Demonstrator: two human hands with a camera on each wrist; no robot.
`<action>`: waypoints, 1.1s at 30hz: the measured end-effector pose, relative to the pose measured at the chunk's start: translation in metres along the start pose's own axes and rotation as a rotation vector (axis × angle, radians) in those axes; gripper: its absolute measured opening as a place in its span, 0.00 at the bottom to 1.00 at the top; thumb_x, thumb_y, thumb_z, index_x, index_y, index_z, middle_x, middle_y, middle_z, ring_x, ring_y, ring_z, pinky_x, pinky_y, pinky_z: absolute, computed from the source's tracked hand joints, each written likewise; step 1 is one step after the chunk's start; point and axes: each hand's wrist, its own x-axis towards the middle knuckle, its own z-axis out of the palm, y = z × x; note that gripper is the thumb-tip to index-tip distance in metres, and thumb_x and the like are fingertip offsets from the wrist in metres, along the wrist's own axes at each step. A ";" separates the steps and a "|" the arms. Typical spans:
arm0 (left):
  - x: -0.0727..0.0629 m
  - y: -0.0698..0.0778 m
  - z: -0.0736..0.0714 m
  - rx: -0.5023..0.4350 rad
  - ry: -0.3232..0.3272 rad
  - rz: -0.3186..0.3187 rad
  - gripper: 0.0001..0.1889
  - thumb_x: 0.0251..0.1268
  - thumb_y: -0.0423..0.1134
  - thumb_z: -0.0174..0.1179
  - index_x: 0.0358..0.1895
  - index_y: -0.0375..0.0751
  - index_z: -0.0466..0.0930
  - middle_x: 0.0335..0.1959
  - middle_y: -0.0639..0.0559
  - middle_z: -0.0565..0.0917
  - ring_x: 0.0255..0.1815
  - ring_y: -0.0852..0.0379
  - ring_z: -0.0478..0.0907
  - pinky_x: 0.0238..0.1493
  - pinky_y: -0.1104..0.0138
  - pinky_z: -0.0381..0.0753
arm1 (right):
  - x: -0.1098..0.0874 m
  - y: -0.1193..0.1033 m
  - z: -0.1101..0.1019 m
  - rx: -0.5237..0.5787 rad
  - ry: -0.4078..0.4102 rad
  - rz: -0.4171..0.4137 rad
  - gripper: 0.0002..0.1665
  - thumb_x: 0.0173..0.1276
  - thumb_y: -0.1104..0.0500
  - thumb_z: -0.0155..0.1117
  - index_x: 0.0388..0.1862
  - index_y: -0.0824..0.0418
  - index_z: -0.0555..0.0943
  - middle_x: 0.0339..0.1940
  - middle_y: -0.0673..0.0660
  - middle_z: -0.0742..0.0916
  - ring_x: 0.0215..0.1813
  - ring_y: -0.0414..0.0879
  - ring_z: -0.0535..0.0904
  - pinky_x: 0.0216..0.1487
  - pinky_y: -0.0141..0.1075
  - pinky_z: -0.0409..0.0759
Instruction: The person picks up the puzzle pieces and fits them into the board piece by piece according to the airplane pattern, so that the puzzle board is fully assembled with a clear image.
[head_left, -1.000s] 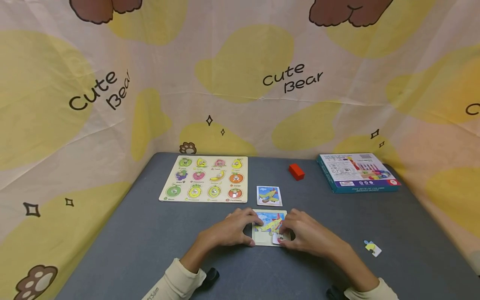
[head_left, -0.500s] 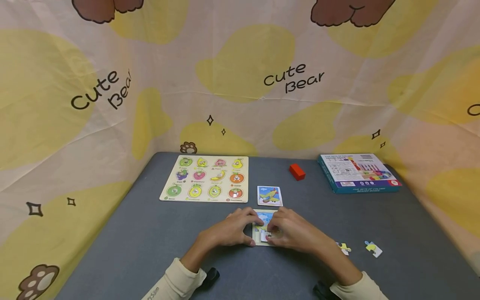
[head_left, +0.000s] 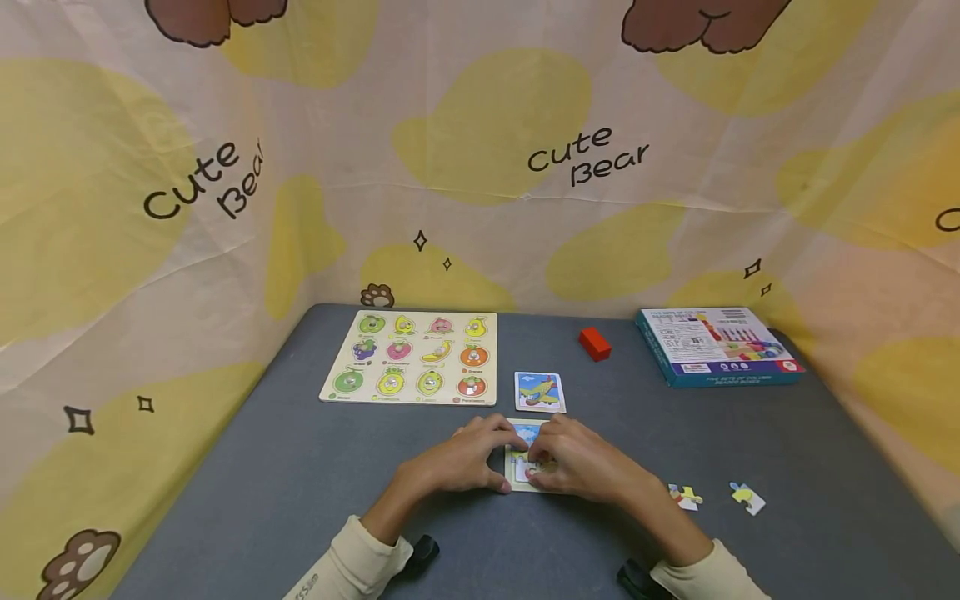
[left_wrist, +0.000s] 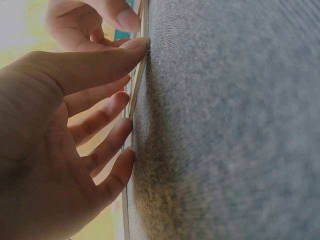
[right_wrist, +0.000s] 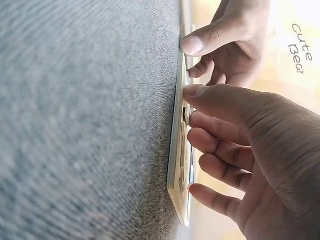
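A small wooden jigsaw board [right_wrist: 175, 170] with a plane picture lies on the table in front of the person. The left hand [head_left: 476, 457] holds its left side, thumb at the near left corner and forefinger reaching over the picture. Between thumb and fingertips the right hand [head_left: 579, 458] pinches a pale puzzle piece [head_left: 522, 470] at the near left part of the board. That hand covers the board's right half. Two loose puzzle pieces, one red and yellow [head_left: 686, 497] and one yellow and blue [head_left: 747, 498], lie to the right.
Just behind the board is a plane picture card [head_left: 539, 392]. Farther back are a fruit board [head_left: 408, 358] on the left, a red block [head_left: 595, 343], and a flat teal-edged box [head_left: 718, 347] at the right. A printed cloth [head_left: 480, 167] hangs around the table.
The right hand has slid left across the board with the puzzle piece, from the near right part to the near left. A loose piece formerly behind the right forearm now shows. The left hand stays put.
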 end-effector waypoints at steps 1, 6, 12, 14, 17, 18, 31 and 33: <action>0.000 0.000 0.000 0.002 0.001 0.001 0.28 0.61 0.43 0.78 0.66 0.54 0.84 0.65 0.57 0.76 0.62 0.55 0.70 0.64 0.52 0.70 | 0.000 0.000 0.000 0.004 -0.003 -0.001 0.12 0.68 0.51 0.77 0.46 0.55 0.92 0.42 0.45 0.87 0.51 0.42 0.78 0.62 0.50 0.79; 0.000 0.000 0.000 0.003 0.002 0.001 0.28 0.62 0.44 0.77 0.66 0.55 0.83 0.65 0.57 0.76 0.62 0.55 0.70 0.64 0.52 0.70 | -0.002 0.002 -0.001 0.031 -0.019 -0.005 0.12 0.68 0.51 0.77 0.47 0.53 0.92 0.43 0.43 0.86 0.49 0.39 0.75 0.55 0.46 0.79; 0.000 0.000 0.000 0.008 -0.004 0.001 0.28 0.62 0.44 0.77 0.66 0.56 0.83 0.65 0.58 0.76 0.62 0.57 0.70 0.64 0.54 0.70 | -0.001 0.002 0.002 0.034 -0.008 -0.020 0.12 0.70 0.49 0.76 0.48 0.53 0.92 0.41 0.42 0.86 0.48 0.38 0.75 0.57 0.46 0.79; 0.000 0.000 0.000 0.008 -0.007 0.000 0.28 0.62 0.44 0.77 0.67 0.56 0.83 0.65 0.58 0.76 0.61 0.57 0.70 0.64 0.54 0.70 | 0.000 0.001 0.004 0.032 -0.001 -0.030 0.12 0.71 0.49 0.76 0.47 0.53 0.92 0.41 0.42 0.86 0.46 0.37 0.74 0.56 0.45 0.78; 0.000 0.000 0.000 0.007 -0.010 -0.004 0.28 0.63 0.44 0.77 0.67 0.56 0.83 0.65 0.58 0.76 0.61 0.57 0.70 0.64 0.54 0.70 | 0.000 -0.001 0.004 0.035 0.003 -0.046 0.12 0.70 0.49 0.76 0.47 0.53 0.92 0.40 0.42 0.86 0.45 0.36 0.74 0.53 0.43 0.78; 0.000 0.000 0.000 0.004 -0.010 -0.003 0.28 0.63 0.44 0.77 0.67 0.56 0.83 0.65 0.58 0.76 0.61 0.57 0.70 0.64 0.54 0.70 | 0.000 -0.001 0.004 0.034 0.002 -0.049 0.12 0.71 0.49 0.76 0.47 0.53 0.92 0.40 0.42 0.86 0.45 0.36 0.74 0.55 0.43 0.78; 0.001 0.001 0.003 0.021 0.053 0.003 0.20 0.70 0.42 0.71 0.63 0.51 0.86 0.62 0.55 0.78 0.61 0.52 0.73 0.65 0.51 0.71 | -0.003 0.003 0.000 -0.011 0.015 -0.104 0.08 0.72 0.53 0.74 0.46 0.50 0.94 0.42 0.43 0.87 0.48 0.39 0.76 0.51 0.39 0.78; 0.001 0.002 0.004 0.019 0.068 0.000 0.19 0.70 0.41 0.71 0.62 0.50 0.86 0.60 0.55 0.79 0.60 0.52 0.73 0.64 0.52 0.72 | -0.003 0.003 0.000 -0.011 0.013 -0.091 0.07 0.71 0.54 0.75 0.46 0.50 0.94 0.42 0.43 0.87 0.48 0.39 0.76 0.50 0.39 0.79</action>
